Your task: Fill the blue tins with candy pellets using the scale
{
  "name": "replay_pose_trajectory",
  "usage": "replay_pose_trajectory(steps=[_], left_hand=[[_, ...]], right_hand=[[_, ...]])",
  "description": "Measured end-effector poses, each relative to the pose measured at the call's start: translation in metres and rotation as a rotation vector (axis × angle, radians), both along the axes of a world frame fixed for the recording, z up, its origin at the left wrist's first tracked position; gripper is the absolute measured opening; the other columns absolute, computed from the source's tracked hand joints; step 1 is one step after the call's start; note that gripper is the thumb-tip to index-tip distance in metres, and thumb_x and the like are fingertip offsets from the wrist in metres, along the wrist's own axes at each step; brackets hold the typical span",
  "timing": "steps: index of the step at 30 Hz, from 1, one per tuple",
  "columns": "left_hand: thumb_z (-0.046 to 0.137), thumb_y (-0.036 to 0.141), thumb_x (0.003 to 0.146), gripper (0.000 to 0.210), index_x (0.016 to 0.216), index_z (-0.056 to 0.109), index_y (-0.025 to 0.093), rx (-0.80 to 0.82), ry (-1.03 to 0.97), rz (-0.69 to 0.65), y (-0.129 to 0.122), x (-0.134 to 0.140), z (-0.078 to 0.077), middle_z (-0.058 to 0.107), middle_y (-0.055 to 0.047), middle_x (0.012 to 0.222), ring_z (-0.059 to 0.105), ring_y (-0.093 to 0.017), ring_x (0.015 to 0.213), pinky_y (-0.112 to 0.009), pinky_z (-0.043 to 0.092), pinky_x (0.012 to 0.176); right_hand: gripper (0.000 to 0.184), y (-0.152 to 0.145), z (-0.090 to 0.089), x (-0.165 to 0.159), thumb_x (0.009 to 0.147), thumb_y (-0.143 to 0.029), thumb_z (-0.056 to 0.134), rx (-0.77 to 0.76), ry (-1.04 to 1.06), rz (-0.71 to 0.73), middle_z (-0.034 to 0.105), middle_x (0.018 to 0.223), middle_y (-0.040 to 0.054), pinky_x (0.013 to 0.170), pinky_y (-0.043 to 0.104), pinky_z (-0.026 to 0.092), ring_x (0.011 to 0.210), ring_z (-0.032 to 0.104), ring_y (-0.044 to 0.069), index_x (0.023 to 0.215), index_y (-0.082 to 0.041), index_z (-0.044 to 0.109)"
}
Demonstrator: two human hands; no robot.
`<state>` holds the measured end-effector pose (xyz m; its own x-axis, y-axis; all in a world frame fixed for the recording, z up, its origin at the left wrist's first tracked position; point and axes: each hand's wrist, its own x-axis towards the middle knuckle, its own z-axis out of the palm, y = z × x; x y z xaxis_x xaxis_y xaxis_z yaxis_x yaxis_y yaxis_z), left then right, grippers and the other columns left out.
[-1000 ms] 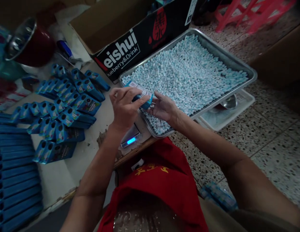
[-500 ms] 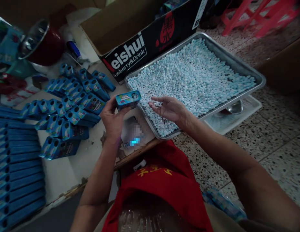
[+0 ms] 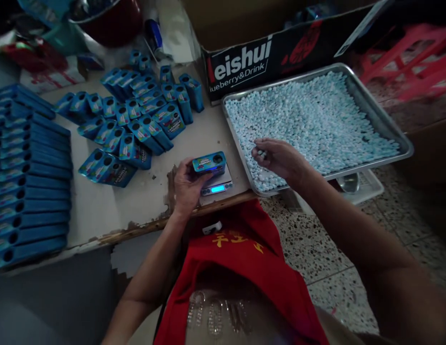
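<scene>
Blue box [image 3: 203, 166] held at a small digital scale [image 3: 226, 178] by the left hand [image 3: 187, 184]; a few candies [image 3: 261, 153] gripped in the right hand [image 3: 276, 155].

The box is pinched between left thumb and fingers, a printed side with a round dark spot turned up; whether it is borne by the scale cannot be told. The right fingers are curled around the candies, above the near left part of a metal tray [image 3: 373, 106] spread with pale-blue pieces [image 3: 302, 120]. On the desk [image 3: 197, 139], more blue boxes [image 3: 125, 127] are clustered to the left. The tray is backed by a black carton [image 3: 244, 69].
</scene>
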<state>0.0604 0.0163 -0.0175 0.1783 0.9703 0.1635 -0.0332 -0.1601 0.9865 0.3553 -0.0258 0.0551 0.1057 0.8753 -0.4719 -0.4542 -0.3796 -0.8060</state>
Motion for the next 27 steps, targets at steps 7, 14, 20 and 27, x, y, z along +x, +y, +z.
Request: replay_pose_trajectory(steps=[7,14,20,27], left_hand=[[0.107,0.040,0.083,0.072,0.144,0.071,0.029,0.109,0.104,0.045,-0.011,-0.040,0.018,0.082,-0.007,0.128,0.081,-0.026,0.124,-0.041,0.067,0.113],[0.103,0.040,0.087,0.043,0.119,0.078,0.026,0.129,0.100,0.341,-0.017,-0.091,0.030,0.081,-0.003,0.109,0.080,-0.020,0.102,-0.032,0.067,0.094],[0.102,0.035,0.085,0.037,0.111,0.079,0.024,0.133,0.066,0.375,-0.017,-0.095,0.033,0.079,-0.003,0.104,0.079,-0.018,0.097,-0.029,0.066,0.089],[0.095,0.020,0.086,0.027,0.108,0.080,0.022,0.126,0.120,0.285,-0.024,-0.086,0.035,0.080,-0.003,0.101,0.081,-0.018,0.096,-0.029,0.069,0.093]], right_hand=[[0.023,-0.001,0.024,-0.021,0.104,-0.043,0.087,0.143,-0.199,0.199,0.073,0.084,0.0057,0.046,0.026,0.039,0.062,0.052,0.013,0.095,-0.024,0.079],[0.009,0.015,0.033,-0.033,0.103,-0.026,0.086,0.155,-0.218,0.254,0.073,0.080,0.0005,0.048,0.020,0.039,0.060,0.053,0.010,0.103,-0.021,0.078],[0.029,0.014,0.052,-0.046,0.100,-0.039,0.096,0.255,-0.353,0.315,0.064,0.073,-0.0015,0.050,0.022,0.042,0.060,0.054,0.011,0.096,-0.023,0.073],[0.021,0.010,0.063,-0.053,0.101,-0.035,0.093,0.321,-0.436,0.400,0.063,0.072,-0.0024,0.051,0.023,0.040,0.062,0.051,0.011,0.097,-0.022,0.077]])
